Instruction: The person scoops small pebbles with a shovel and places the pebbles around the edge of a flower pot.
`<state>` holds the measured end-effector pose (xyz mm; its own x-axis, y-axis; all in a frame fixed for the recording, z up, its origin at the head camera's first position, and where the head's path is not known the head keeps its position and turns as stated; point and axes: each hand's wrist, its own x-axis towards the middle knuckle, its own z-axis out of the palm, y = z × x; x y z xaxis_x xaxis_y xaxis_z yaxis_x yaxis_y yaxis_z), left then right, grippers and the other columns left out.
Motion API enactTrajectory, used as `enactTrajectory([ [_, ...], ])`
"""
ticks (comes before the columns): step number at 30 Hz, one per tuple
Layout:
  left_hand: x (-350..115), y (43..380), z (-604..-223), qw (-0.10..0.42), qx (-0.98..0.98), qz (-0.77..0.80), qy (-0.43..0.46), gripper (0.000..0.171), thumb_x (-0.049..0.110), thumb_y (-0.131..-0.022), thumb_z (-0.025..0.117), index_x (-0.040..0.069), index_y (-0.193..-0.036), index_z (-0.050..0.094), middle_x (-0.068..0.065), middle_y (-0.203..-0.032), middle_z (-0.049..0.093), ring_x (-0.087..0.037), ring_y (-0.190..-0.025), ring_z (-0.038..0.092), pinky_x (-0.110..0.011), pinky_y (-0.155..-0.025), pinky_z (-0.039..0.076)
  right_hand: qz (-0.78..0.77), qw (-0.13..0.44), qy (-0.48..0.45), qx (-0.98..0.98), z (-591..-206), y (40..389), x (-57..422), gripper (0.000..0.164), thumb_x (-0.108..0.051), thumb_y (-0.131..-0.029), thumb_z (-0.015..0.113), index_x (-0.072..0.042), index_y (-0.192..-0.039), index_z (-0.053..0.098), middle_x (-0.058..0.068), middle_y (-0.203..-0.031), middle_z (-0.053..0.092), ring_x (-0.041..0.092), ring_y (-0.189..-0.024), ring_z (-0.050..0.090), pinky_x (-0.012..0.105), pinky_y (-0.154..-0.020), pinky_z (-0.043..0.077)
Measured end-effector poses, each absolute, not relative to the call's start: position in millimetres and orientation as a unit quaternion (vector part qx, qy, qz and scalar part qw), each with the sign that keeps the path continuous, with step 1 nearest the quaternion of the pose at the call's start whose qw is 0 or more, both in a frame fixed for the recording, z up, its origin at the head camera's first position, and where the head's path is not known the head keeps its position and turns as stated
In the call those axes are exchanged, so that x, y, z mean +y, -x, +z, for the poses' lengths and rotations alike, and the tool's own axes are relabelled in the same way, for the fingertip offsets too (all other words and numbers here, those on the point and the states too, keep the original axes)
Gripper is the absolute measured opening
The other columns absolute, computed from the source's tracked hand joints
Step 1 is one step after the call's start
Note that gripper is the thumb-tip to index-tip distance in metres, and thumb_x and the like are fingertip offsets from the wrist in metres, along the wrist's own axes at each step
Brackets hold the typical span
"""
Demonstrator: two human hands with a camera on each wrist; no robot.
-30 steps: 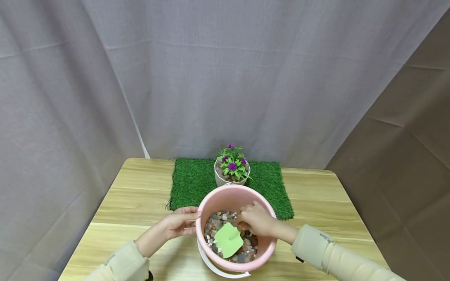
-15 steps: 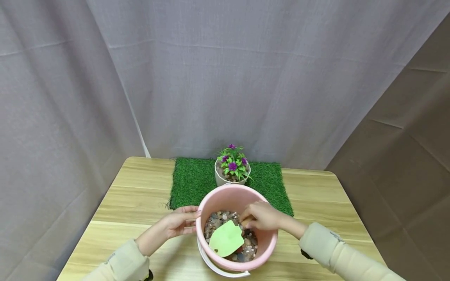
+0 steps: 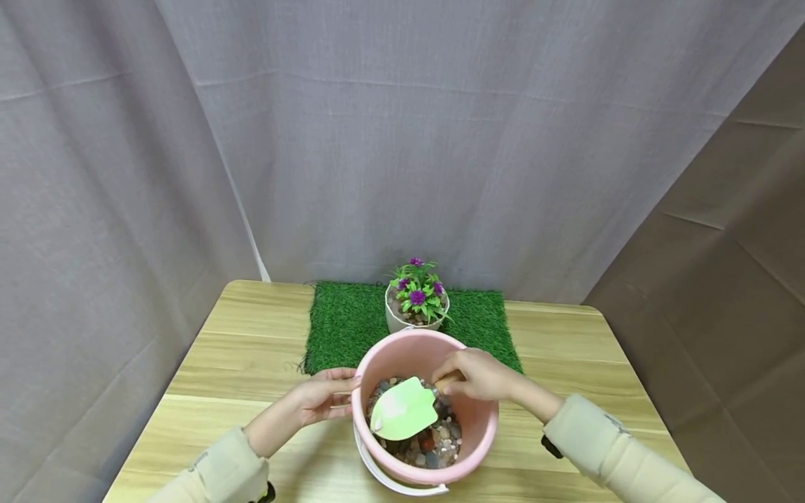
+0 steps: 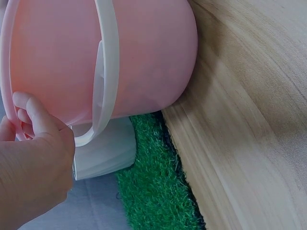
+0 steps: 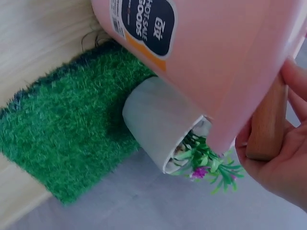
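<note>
A pink bucket (image 3: pixel 409 475) with a white handle stands at the table's near side, pebbles (image 3: pixel 443 447) covering its bottom. My left hand (image 3: pixel 328 398) holds its rim on the left; in the left wrist view, thumb and fingers pinch the rim from both sides. With my right hand (image 3: pixel 481 377) I grip a small trowel (image 3: pixel 405 409) by its wooden handle (image 5: pixel 268 124). The light green blade is inside the bucket, above the pebbles, pointing left, with a pale pebble (image 3: pixel 377 424) at its tip. My right fingers hide part of the handle.
Right behind the bucket, a white pot (image 3: pixel 402 323) with purple flowers (image 3: pixel 417 297) and pebbles stands on a green artificial grass mat (image 3: pixel 346 321). The wooden table (image 3: pixel 251 349) is enclosed by grey curtains (image 3: pixel 402 140) at the back and left and a brown sheet (image 3: pixel 723 279) at right.
My right hand has risen from low among the pebbles toward the bucket's right rim. The trowel blade has come up out of the pebbles and tilted. My left hand keeps its place.
</note>
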<state>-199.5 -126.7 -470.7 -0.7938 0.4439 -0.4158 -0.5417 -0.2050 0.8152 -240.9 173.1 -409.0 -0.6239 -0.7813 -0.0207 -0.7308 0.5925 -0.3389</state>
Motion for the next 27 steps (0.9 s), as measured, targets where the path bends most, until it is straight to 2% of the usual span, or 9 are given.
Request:
enactTrajectory([
  [2, -127, 199, -471, 0.317, 0.545, 0.775, 0.043, 0.024, 0.014, -0.090, 0.062, 0.006, -0.112, 0.055, 0.003, -0.084, 0.065, -0.006, -0.076, 0.062, -0.019, -0.075, 0.059, -0.119, 0.042, 0.430, 0.894, -409, 239, 172, 0.018, -0.017, -0.076, 0.074, -0.016, -0.095, 0.074, -0.004, -0.089, 0.070, 0.008, -0.081, 0.063, 0.027, -0.073, 0.051],
  [4, -127, 199, -471, 0.316, 0.545, 0.776, 0.043, 0.025, 0.014, -0.090, 0.063, 0.006, -0.112, 0.055, 0.002, -0.084, 0.065, -0.006, -0.076, 0.062, -0.019, -0.075, 0.059, -0.077, -0.006, 0.433, 0.898, -411, 236, 170, 0.015, -0.018, -0.074, 0.076, -0.018, -0.089, 0.074, -0.007, -0.081, 0.067, 0.005, -0.073, 0.059, 0.022, -0.065, 0.042],
  [6, -127, 199, -471, 0.316, 0.544, 0.776, 0.043, 0.025, 0.014, -0.090, 0.063, 0.006, -0.112, 0.055, 0.002, -0.084, 0.065, -0.006, -0.076, 0.062, -0.019, -0.075, 0.059, -0.035, -0.048, 0.436, 0.898, -414, 233, 168, 0.011, -0.019, -0.072, 0.077, -0.019, -0.082, 0.073, -0.007, -0.074, 0.063, 0.006, -0.068, 0.055, 0.020, -0.060, 0.034],
  [8, -127, 199, -471, 0.318, 0.542, 0.777, 0.045, 0.024, 0.015, -0.089, 0.065, 0.008, -0.109, 0.056, 0.002, -0.085, 0.065, -0.006, -0.076, 0.062, -0.019, -0.074, 0.059, -0.003, -0.074, 0.440, 0.895, -419, 231, 166, 0.009, -0.019, -0.071, 0.078, -0.020, -0.078, 0.072, -0.007, -0.071, 0.059, 0.006, -0.065, 0.052, 0.020, -0.059, 0.032],
  [15, -127, 200, -473, 0.323, 0.537, 0.778, 0.042, 0.020, 0.016, -0.087, 0.067, 0.011, -0.103, 0.057, 0.002, -0.085, 0.065, -0.006, -0.075, 0.062, -0.019, -0.074, 0.060, 0.052, -0.103, 0.462, 0.879, -429, 227, 164, 0.011, -0.021, -0.070, 0.078, -0.023, -0.077, 0.070, -0.005, -0.072, 0.060, 0.011, -0.067, 0.053, 0.027, -0.066, 0.042],
  [23, -127, 200, -472, 0.323, 0.534, 0.780, 0.041, 0.020, 0.016, -0.086, 0.068, 0.011, -0.103, 0.058, 0.002, -0.084, 0.066, -0.006, -0.075, 0.063, -0.019, -0.074, 0.060, 0.084, -0.121, 0.459, 0.876, -423, 228, 164, 0.015, -0.016, -0.066, 0.079, -0.024, -0.071, 0.068, -0.006, -0.069, 0.054, 0.010, -0.064, 0.047, 0.024, -0.061, 0.034],
  [27, -128, 200, -472, 0.321, 0.537, 0.779, 0.041, 0.022, 0.015, -0.087, 0.067, 0.009, -0.107, 0.057, 0.002, -0.085, 0.066, -0.006, -0.076, 0.063, -0.019, -0.075, 0.060, 0.102, -0.138, 0.457, 0.873, -428, 228, 158, 0.013, -0.020, -0.067, 0.080, -0.024, -0.076, 0.071, -0.004, -0.069, 0.055, 0.013, -0.067, 0.050, 0.027, -0.064, 0.039],
])
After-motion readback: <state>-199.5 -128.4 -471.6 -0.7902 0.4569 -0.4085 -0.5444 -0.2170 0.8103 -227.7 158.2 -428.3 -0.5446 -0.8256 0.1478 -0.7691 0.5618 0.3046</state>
